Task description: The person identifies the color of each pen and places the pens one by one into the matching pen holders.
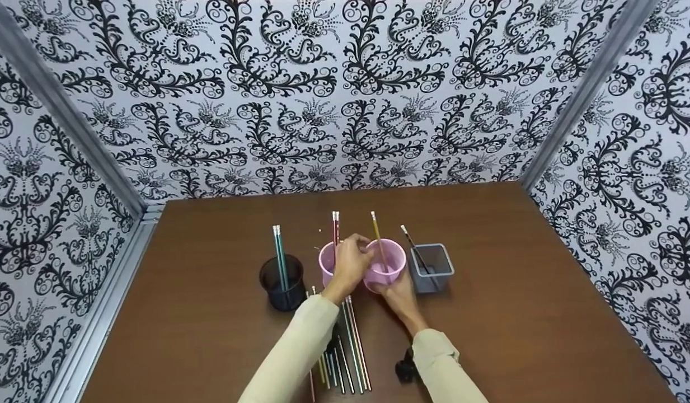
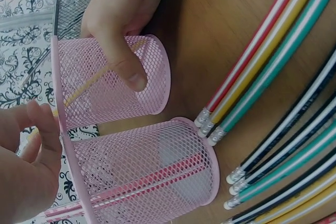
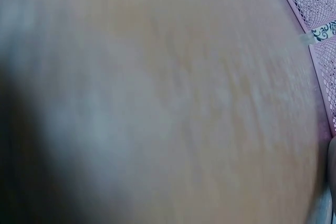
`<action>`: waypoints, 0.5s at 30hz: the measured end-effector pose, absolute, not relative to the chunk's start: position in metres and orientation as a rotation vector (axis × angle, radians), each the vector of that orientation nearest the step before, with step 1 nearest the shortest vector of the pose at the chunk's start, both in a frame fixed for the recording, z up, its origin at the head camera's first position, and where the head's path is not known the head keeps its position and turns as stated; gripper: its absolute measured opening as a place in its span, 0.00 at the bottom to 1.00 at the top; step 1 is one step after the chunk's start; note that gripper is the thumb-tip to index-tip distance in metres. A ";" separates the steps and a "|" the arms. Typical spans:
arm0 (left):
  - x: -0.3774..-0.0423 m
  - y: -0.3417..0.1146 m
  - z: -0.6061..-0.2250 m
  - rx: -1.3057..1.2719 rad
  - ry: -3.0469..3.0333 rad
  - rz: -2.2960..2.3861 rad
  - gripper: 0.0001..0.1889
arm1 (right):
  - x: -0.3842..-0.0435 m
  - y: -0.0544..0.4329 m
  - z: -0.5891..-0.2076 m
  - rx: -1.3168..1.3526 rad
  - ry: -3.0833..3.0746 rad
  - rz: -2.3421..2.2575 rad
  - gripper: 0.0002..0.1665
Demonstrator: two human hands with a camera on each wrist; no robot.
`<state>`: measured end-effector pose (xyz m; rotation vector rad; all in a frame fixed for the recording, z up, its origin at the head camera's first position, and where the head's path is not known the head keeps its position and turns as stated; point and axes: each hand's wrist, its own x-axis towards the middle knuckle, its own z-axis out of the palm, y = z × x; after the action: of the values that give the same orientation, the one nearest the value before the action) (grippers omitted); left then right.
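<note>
Near the middle of the table (image 1: 546,280), the right hand (image 1: 399,296) grips the right pink cup (image 2: 102,95) low down, thumb pressed across its mesh, a yellow pencil (image 1: 379,240) leaning inside. The left hand (image 1: 351,263) is at that cup's rim, fingers bent; I cannot tell whether they pinch the pencil or the rim, or merely touch. Good work here calls for a firm, even hold at the base and a light touch above, so the cup does not rock. Sideways, room is tight: the left pink cup (image 2: 131,145) with its red pencils (image 1: 335,224) is just beside, and the grey box (image 1: 434,285) is close to the right hand. Loose pencils (image 2: 262,56) lie on the near side, below the left forearm, where a dragging sleeve could roll them. Upward is the safest way out; bare wood also stretches beyond the box and back to the wall (image 1: 345,112).
</note>
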<state>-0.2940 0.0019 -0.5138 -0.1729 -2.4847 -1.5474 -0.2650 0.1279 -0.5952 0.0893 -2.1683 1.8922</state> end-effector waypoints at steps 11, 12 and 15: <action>-0.276 -0.013 -0.517 -0.258 -2.467 -1.367 0.08 | -0.279 0.129 -0.625 0.014 -2.205 1.907 0.53; -0.275 -0.016 -0.517 -0.261 -2.471 -1.367 0.07 | -0.280 0.130 -0.626 0.002 -2.217 1.897 0.53; -0.272 -0.023 -0.518 -0.255 -2.482 -1.336 0.07 | -0.282 0.132 -0.628 0.002 -2.233 1.887 0.54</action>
<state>-0.2717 -0.0232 -0.5182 -0.2552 -2.4818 -1.3360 -0.2821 0.1321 -0.6281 0.0016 -2.2329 1.8867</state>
